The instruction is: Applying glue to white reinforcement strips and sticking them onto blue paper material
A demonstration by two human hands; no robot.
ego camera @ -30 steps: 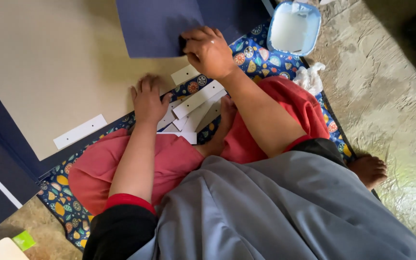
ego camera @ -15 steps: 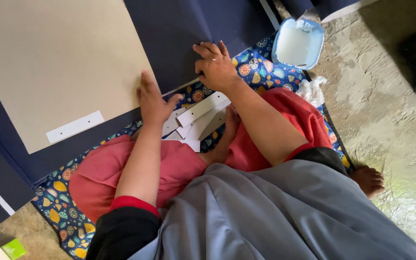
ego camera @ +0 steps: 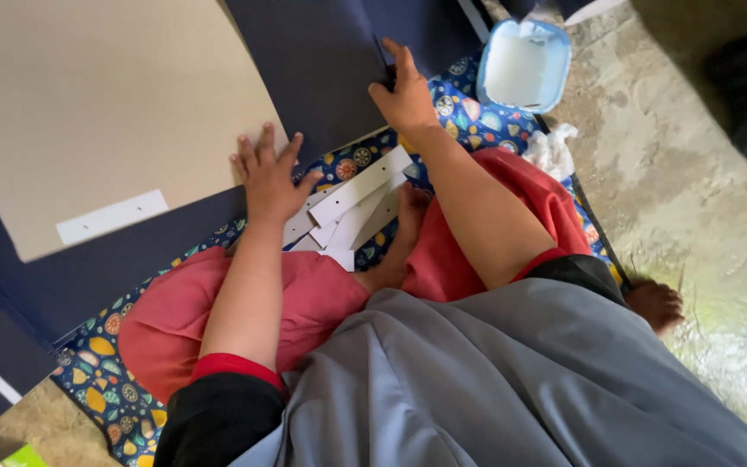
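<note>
Navy sheet (ego camera: 330, 69) lies under both hands. Left hand (ego camera: 268, 177) presses flat, fingers spread, at its edge; right hand (ego camera: 408, 95) pinches it beside white strips (ego camera: 356, 195).

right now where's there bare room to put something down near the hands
The big beige board is mostly bare, apart from one white strip near its lower edge. The concrete floor right of the patterned mat is open too. It is crowded between the left hand and right hand, where white paper strips pile up, and by the blue tub.
</note>
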